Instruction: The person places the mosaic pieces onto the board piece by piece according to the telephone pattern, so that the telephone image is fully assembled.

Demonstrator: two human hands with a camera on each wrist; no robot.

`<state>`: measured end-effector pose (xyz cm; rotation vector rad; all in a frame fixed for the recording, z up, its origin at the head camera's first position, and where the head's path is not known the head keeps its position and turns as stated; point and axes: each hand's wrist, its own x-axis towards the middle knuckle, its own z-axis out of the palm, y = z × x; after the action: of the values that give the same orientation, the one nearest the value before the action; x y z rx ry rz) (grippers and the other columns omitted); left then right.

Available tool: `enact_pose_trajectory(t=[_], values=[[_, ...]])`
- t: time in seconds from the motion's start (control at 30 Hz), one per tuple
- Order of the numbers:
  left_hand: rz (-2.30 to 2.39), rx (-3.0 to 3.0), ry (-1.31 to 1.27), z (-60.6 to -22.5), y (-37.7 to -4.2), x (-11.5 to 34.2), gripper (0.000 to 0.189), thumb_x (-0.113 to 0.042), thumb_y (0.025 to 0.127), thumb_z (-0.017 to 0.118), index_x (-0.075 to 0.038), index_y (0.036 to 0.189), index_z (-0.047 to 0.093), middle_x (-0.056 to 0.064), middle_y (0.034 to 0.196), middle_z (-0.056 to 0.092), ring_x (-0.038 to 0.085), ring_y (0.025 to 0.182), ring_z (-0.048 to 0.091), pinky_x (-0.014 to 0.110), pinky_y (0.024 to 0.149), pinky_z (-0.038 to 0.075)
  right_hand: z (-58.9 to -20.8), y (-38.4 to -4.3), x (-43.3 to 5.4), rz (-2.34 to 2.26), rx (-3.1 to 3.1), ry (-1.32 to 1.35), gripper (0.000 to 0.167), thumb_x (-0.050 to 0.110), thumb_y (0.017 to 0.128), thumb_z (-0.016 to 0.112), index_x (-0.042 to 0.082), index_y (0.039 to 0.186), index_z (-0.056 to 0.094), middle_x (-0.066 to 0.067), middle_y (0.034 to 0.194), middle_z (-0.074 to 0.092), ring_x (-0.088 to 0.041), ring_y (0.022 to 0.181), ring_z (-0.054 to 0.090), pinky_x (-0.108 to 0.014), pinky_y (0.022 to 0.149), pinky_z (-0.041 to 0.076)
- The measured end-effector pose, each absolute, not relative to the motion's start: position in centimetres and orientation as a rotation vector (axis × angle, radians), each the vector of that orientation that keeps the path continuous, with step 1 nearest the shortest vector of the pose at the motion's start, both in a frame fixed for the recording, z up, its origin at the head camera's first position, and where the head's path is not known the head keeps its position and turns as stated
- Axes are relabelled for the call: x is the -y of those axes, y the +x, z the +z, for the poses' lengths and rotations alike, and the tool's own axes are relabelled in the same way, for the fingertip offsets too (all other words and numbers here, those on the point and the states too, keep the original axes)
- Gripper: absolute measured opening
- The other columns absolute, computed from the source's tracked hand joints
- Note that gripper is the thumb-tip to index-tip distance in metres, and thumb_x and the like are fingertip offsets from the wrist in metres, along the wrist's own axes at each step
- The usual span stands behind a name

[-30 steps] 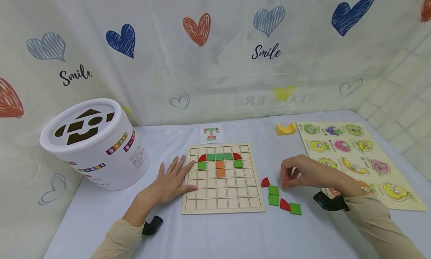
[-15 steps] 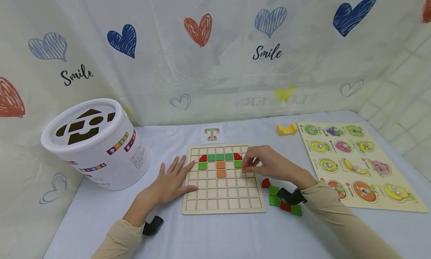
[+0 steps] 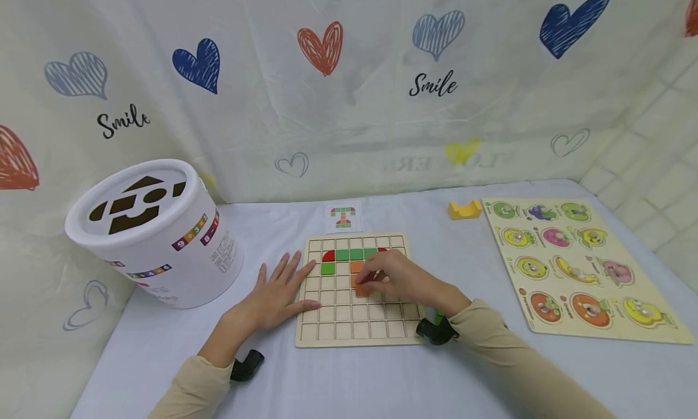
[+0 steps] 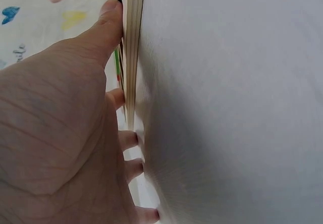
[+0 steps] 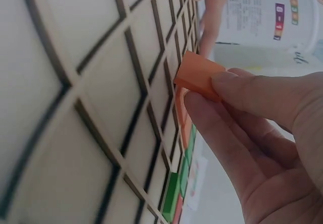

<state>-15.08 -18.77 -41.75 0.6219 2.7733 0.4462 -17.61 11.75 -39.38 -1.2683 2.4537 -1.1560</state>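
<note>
Pinching an orange tile (image 5: 198, 74) with the right hand (image 3: 397, 275) near frame centre, spreading the left hand (image 3: 274, 295) against the gridded board (image 3: 360, 330)

Right hand (image 3: 397, 275) moved leftward over board (image 3: 343, 330), orange square (image 5: 198, 72) carried along

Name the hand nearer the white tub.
Left. The left hand rests beside but apart from the white tub, touching the grid board; the right hand is farther, over the board, pinching an orange square.

The left hand (image 3: 271, 304) spreads all 5 digits; the right hand (image 3: 400, 276) pinches.
</note>
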Motion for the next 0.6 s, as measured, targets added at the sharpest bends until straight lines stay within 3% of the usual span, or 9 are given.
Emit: enact_pose_trajectory(t=[0.6], values=[[0.448,-2.773,0.617,-41.50,-14.98,18.67,0.089,-0.064,0.101,0.057,-0.015,0.168,0.025,0.021,0.174,0.010,0.044,0.160,0.002,0.078,0.117,-0.002,-39.74,-17.09,-10.82,-1.028,-2.485,-1.329,0.015,-0.001,0.089,0.081,0.001,0.104,0.082,-0.001,0.095,0.073,-0.010,0.087,0.067,-0.021,0.078,0.057]])
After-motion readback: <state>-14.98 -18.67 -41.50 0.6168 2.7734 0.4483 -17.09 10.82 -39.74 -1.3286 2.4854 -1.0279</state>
